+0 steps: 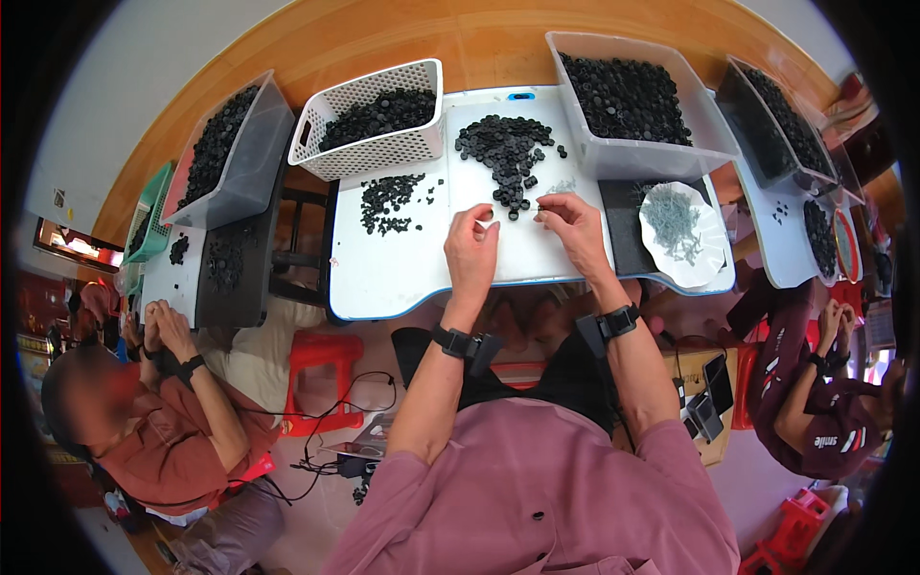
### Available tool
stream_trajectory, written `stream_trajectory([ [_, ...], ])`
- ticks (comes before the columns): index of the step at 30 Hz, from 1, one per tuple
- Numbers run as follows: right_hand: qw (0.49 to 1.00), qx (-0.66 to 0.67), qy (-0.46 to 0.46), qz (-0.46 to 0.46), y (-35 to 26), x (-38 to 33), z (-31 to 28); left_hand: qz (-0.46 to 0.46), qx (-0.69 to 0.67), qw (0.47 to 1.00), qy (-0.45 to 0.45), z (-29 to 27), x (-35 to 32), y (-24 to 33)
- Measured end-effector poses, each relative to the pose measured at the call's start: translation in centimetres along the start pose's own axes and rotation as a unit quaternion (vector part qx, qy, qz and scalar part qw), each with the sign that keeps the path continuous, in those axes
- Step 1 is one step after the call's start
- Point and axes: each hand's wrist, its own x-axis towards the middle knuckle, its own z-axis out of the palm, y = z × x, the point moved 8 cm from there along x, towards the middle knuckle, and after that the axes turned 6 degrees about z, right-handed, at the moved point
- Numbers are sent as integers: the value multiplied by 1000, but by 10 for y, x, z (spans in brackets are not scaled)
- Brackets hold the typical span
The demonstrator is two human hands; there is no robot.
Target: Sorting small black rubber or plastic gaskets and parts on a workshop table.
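My left hand (472,251) is closed in a pinch over the white table, with a small dark round piece (490,213) at its fingertips. Facing it, my right hand (577,235) also pinches, thumb against index finger; what sits between them is too small to make out. Just beyond both hands spreads a pile of black round caps (500,144), narrowing toward my fingers. A smaller heap of tiny black parts (388,201) lies to the left. Several thin pale pieces (563,186) lie near my right fingertips.
A white perforated basket (383,158) and a clear bin (652,156), both holding black parts, stand at the back. On the right, a white plate (711,257) carries thin grey-green strips (674,225). Co-workers sit left (182,412) and right (815,383). A red stool (326,353) and cables are below.
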Motion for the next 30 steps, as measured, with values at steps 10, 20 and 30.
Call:
stream_trajectory([
  [10,1000,24,12,-10,9,0,-1,24,101,989,-105,10,17,-1],
  [20,991,-100,9,-87,-15,-10,9,41,24,996,-76,25,-8,2],
  [30,976,-175,-12,-131,-15,-11,18,25,20,996,-79,27,-9,0],
])
